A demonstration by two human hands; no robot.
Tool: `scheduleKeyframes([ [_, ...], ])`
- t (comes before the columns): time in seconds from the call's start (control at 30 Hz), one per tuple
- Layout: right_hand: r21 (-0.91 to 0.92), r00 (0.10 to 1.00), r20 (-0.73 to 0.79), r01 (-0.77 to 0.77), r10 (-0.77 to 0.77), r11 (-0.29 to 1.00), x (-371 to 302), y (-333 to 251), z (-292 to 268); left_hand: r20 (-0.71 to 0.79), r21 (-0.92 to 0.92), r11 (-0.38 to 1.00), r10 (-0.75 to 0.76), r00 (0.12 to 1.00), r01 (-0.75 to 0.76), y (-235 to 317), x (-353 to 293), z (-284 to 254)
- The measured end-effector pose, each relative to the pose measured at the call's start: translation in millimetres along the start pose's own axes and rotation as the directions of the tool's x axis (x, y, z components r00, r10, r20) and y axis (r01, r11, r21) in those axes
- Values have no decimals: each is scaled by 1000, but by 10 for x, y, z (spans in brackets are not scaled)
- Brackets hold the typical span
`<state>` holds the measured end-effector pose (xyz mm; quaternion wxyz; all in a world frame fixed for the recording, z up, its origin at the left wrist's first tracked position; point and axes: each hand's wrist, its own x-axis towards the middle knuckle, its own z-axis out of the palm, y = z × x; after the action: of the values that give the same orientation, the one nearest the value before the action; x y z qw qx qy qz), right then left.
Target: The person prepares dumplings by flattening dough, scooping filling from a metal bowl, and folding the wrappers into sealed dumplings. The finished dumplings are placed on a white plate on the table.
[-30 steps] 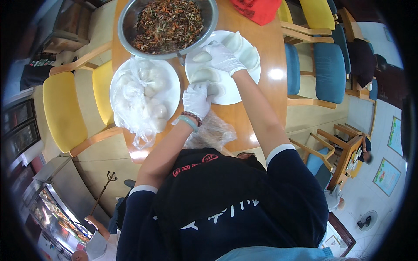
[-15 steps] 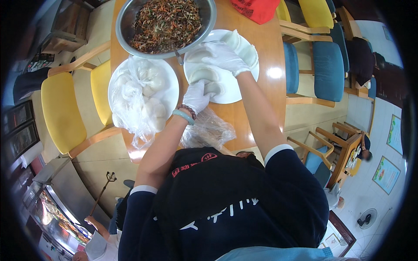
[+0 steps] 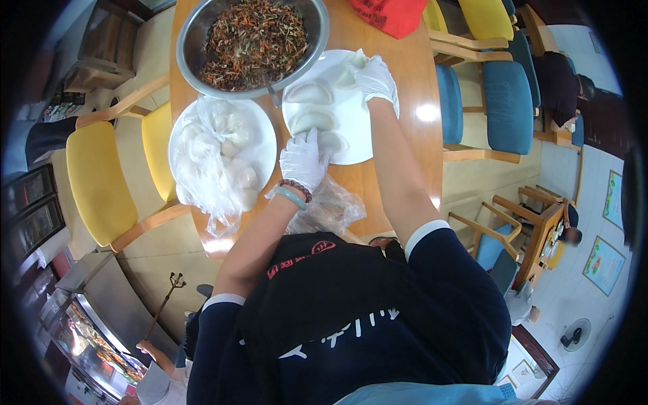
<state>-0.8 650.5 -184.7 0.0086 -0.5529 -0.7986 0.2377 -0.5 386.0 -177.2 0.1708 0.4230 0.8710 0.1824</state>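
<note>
Several pale half-moon dumplings lie on a white plate [image 3: 361, 154]. My left hand [image 3: 302, 162], in a thin white glove, rests at the plate's near left edge. Its fingers stretch forward and touch the nearest dumpling [image 3: 332, 143], just below another dumpling [image 3: 312, 122]. Farther up the plate is a third dumpling [image 3: 309, 93], untouched. At the far right of the plate my right hand [image 3: 376, 79], also gloved, closes over a dumpling [image 3: 351, 69]; its fingertips are partly hidden.
A steel bowl [image 3: 182, 50] of shredded vegetable filling stands at the back left. Below it, another white plate [image 3: 270, 142] carries bagged white dough balls [image 3: 226, 155]. A crumpled clear bag [image 3: 331, 209] lies near my apron, and a red bag [image 3: 391, 15] at the back right. Chairs flank the table.
My right hand has moved right, from the middle of the plate to the dumpling at its far right. My left fingers have straightened, and the upper left dumplings are now uncovered.
</note>
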Motion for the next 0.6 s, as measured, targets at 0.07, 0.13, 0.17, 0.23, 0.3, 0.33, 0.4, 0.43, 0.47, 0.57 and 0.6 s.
scheduleKeyframes([
  [0.07,12,997,-78,16,-15,1000,45,9,143,-5,21,999,34,999,-34,-12,-16,-4],
  [0.13,243,998,-52,-19,33,970,139,-27,288,1,22,999,45,999,-45,-15,-50,12],
  [0.17,354,995,-15,-83,94,932,167,-35,348,-2,14,999,46,999,-46,-14,-67,27],
  [0.23,399,994,-67,-48,81,916,158,-50,452,-26,7,998,56,998,-56,-20,-90,61],
  [0.3,348,982,-151,-54,113,936,59,-94,570,-53,9,997,73,996,-72,-25,-106,96],
  [0.33,275,968,-221,-54,118,960,-8,-130,634,-76,-11,997,81,994,-82,-29,-109,111],
  [0.4,279,960,-276,32,49,960,-63,-150,654,-90,-49,995,82,993,-87,-34,-110,130],
  [0.43,357,963,-267,120,-22,926,-82,-142,643,-87,-71,993,83,993,-89,-37,-109,134],
  [0.47,436,963,-261,182,-70,881,-89,-126,615,-75,-92,992,78,994,-85,-41,-110,137],
  [0.57,206,845,-391,466,-365,861,-177,-20,512,-37,-136,988,71,997,-75,-61,-116,137],
  [0.6,165,781,-449,550,-434,818,-212,22,463,-24,-148,986,67,997,-70,-69,-122,140],
])
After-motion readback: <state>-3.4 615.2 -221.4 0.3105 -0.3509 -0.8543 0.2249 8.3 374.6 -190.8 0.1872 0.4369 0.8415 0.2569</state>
